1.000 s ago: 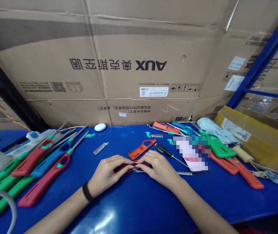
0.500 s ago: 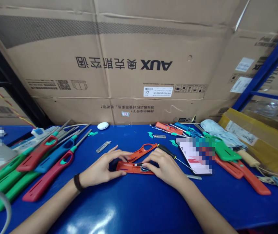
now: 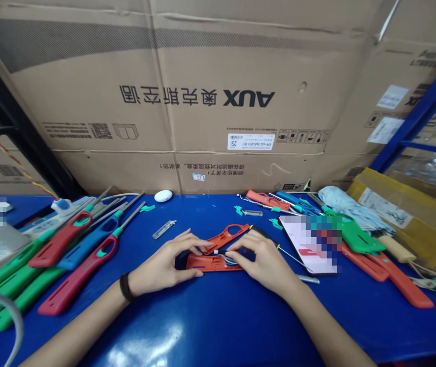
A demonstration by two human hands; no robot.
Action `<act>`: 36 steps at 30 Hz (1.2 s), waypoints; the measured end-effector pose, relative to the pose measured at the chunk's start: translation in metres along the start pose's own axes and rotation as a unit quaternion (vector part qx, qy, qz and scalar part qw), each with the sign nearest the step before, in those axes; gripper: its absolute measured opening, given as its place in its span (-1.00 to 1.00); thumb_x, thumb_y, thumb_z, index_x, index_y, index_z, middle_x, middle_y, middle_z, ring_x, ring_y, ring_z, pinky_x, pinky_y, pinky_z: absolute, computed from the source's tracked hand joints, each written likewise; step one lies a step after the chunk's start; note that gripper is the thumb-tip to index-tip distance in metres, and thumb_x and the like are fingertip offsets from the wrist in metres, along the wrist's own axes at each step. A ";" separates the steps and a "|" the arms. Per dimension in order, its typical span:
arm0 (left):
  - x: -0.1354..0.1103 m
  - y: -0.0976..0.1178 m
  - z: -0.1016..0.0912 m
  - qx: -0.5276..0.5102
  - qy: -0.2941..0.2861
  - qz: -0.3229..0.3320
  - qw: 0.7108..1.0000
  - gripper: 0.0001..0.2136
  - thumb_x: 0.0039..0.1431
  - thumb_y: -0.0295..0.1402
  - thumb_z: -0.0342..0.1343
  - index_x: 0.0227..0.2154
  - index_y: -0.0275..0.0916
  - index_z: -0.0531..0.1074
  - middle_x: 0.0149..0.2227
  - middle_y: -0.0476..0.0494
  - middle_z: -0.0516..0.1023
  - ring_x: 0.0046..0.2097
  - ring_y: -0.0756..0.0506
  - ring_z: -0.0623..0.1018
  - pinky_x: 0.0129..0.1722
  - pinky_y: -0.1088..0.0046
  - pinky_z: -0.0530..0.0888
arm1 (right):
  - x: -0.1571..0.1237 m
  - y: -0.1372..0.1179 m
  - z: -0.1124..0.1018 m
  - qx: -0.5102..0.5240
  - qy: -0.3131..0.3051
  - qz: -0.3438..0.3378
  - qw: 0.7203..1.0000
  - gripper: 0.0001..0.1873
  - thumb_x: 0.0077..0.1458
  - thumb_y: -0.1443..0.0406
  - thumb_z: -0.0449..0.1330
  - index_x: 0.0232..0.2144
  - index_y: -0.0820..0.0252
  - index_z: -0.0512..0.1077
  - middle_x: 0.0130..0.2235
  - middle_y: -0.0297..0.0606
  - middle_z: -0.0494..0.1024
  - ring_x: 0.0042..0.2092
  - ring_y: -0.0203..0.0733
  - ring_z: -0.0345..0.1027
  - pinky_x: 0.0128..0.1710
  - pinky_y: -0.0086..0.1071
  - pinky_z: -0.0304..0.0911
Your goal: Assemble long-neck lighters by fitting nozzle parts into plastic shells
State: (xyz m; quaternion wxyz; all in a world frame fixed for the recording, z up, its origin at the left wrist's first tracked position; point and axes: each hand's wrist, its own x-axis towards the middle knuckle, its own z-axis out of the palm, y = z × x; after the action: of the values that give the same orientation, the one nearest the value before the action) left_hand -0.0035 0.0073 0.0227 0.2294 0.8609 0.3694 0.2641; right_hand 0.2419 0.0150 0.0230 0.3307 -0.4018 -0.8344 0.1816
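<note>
An open red lighter shell half [image 3: 208, 263] lies flat on the blue table [image 3: 218, 316], with thin wires at its right end. My left hand [image 3: 164, 265] curls round its left end, thumb and fingers pinching the shell. My right hand [image 3: 266, 260] pinches the wires and small parts at the shell's right end. A second, orange-red shell half [image 3: 227, 236] lies just behind, touching my fingertips. A black-handled screwdriver [image 3: 279, 245] lies partly hidden behind my right hand.
Several assembled red, blue and green long-nosed lighters [image 3: 69, 250] lie at the left. More shells and parts [image 3: 359, 239], a phone [image 3: 309, 244] and a yellow-taped box [image 3: 401, 214] are at the right. Cardboard boxes [image 3: 210, 97] wall the back. A small metal piece [image 3: 163, 229] lies nearby.
One second ago both hands were closed together over the shell. They have drawn apart, the left hand sliding left, so the red shell half now shows between them.
</note>
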 end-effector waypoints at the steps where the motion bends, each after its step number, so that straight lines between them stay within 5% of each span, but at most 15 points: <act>1: 0.000 0.000 0.000 -0.002 0.002 0.004 1.000 -0.61 0.05 -0.36 0.22 -0.02 -0.15 0.37 -0.13 -0.10 0.54 -0.09 -0.11 0.50 0.23 -0.01 0.03 | 0.000 0.000 0.002 -0.005 -0.014 -0.001 1.000 -0.92 0.10 0.31 0.19 -0.41 0.11 0.49 -0.34 -0.32 0.56 -0.23 -0.22 0.38 -0.20 -0.35 0.26; 12: 0.001 0.004 0.002 -0.003 -0.021 0.008 1.000 -0.77 0.09 -0.38 0.18 -0.15 -0.16 0.44 -0.16 -0.09 0.52 -0.07 -0.09 0.48 0.23 0.02 0.04 | 0.000 0.003 0.006 -0.033 -0.055 -0.016 0.998 -0.93 0.10 0.39 0.18 -0.41 0.18 0.45 -0.32 -0.27 0.52 -0.21 -0.22 0.36 -0.21 -0.38 0.25; 28: -0.001 0.010 0.007 0.125 -0.049 0.062 0.989 -0.62 0.17 -0.45 0.03 0.05 -0.03 0.34 -0.12 -0.04 0.47 -0.06 -0.06 0.49 0.25 -0.05 -0.04 | 0.003 0.002 0.007 -0.119 -0.087 -0.068 0.987 -0.84 0.15 0.36 0.13 -0.35 0.18 0.53 -0.33 -0.23 0.55 -0.23 -0.18 0.36 -0.17 -0.33 0.26; 36: 0.001 0.019 0.013 0.204 -0.032 0.095 0.974 -0.64 0.13 -0.51 0.02 -0.01 -0.14 0.40 -0.22 -0.08 0.48 -0.17 -0.06 0.52 0.26 -0.03 -0.02 | -0.003 0.001 0.006 -0.028 -0.079 -0.053 0.995 -0.78 0.12 0.41 0.12 -0.24 0.09 0.52 -0.30 -0.30 0.53 -0.18 -0.23 0.35 -0.13 -0.39 0.25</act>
State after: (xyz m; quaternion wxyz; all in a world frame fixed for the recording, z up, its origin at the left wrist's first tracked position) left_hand 0.0151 -0.0063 0.0251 0.0343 0.9287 0.3246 0.1760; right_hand 0.2400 0.0136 0.0171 0.2616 -0.3509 -0.8827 0.1712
